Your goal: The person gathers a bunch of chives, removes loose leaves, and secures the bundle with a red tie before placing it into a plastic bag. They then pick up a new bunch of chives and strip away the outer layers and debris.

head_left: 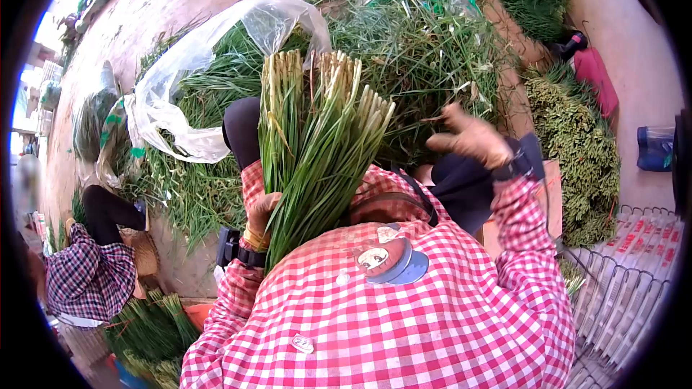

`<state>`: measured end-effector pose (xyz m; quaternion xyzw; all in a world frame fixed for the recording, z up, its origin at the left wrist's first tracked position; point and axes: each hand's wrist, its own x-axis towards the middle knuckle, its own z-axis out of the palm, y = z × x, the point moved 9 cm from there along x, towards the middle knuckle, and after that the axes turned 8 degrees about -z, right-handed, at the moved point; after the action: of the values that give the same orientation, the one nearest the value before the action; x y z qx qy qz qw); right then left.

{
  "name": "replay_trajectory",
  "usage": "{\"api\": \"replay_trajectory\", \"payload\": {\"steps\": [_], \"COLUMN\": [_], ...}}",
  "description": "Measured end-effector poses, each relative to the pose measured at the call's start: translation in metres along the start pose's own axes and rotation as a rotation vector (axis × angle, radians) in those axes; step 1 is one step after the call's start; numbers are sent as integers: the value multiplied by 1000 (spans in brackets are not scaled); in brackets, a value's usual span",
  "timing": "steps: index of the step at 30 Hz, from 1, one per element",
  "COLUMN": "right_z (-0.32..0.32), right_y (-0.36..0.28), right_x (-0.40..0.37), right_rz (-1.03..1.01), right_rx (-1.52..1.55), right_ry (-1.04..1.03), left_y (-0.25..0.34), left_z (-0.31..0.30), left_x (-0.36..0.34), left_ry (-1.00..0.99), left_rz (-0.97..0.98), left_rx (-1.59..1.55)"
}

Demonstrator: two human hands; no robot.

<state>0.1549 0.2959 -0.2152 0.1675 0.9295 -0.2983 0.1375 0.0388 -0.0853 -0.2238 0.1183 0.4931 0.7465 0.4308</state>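
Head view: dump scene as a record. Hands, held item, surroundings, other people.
left hand: closed around the lower part of the held item
held item: thick bunch of long green stalks with pale ends, pale ends pointing away from the chest
right hand: open, fingers spread, apart from the bunch
in front: loose heap of thin green stalks; crumpled clear plastic sheeting on its left part
right side: pile of green bundles
other people: person in dark checked top, far left
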Motion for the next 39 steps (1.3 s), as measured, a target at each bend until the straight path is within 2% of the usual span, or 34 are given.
{"api": "replay_trajectory", "payload": {"steps": [1, 2, 3, 4, 6, 7, 10, 13, 14, 15, 16, 18, 19, 22, 25, 26, 27, 29, 30, 31, 32, 33, 36, 39], "right_z": [27, 52, 56, 64, 9, 0, -7, -4, -10, -13, -16, -18, -17, -3, 10, 11, 10, 7, 8, 5, -2, -12, -46, -54], "right_y": [-50, -78, -105, -116, -172, -167, -170, -157, -163, -161, -164, -161, -156, -135, -115, -111, -105, -101, -101, -96, -98, -99, -86, -86], "right_x": [-11, -16, -15, 0, 11, 20, 26, 24, 18, 16, 10, 0, -7, -7, 1, 4, 7, 11, 14, 15, 14, 14, 20, 37], "right_rz": [1, -86, -260, -380, -501, -509, -505, -297, -356, -371, -422, -508, -478, -442, -340, -333, -324, -328, -321, -264, -251, -245, -287, -232], "right_rx": [579, 945, 1219, 1444, 1531, 1701, 1627, 1570, 1728, 1706, 1720, 1759, 1774, 1779, 1753, 1749, 1741, 1755, 1766, 1794, 1787, 1779, 1622, 1656], "right_ry": [-236, -414, -432, -334, -88, -13, -57, 12, 72, 176, 170, 187, 192, 206, 257, 290, 332, 315, 302, 388, 428, 470, 578, 504], "left_y": [2, 3, 3, 1, -13, -20, 11, -16, -17, -13, -9, 9, 25, 50, 72, 72, 87, 113, 122, 133, 144, 152, 184, 193], "left_z": [1, 3, 1, 1, 2, 4, 54, 27, 29, 29, 33, 50, 67, 65, 60, 42, 36, 6, -16, -41, -57, -74, -98, -110], "left_x": [2, 4, 10, 15, 25, 27, 22, 30, 34, 39, 43, 53, 52, 49, 39, 36, 32, 24, 21, 12, 5, -2, -28, -56], "left_ry": [-9, -18, -50, -82, -55, 9, 44, -184, -236, -281, -318, -170, -108, -374, -886, -994, -910, -617, -390, -154, -1, 85, 152, 303], "left_rz": [-13, -26, -74, -123, -303, -431, -437, -458, -378, -308, -249, -179, -166, -36, -48, -78, 24, 257, 285, 309, 248, 224, 279, 201], "left_rx": [39, 79, 101, 122, 91, 40, 174, -102, -239, -374, -492, -564, -664, -710, -984, -1051, -920, -552, -417, -280, -197, -191, -61, 48]}}
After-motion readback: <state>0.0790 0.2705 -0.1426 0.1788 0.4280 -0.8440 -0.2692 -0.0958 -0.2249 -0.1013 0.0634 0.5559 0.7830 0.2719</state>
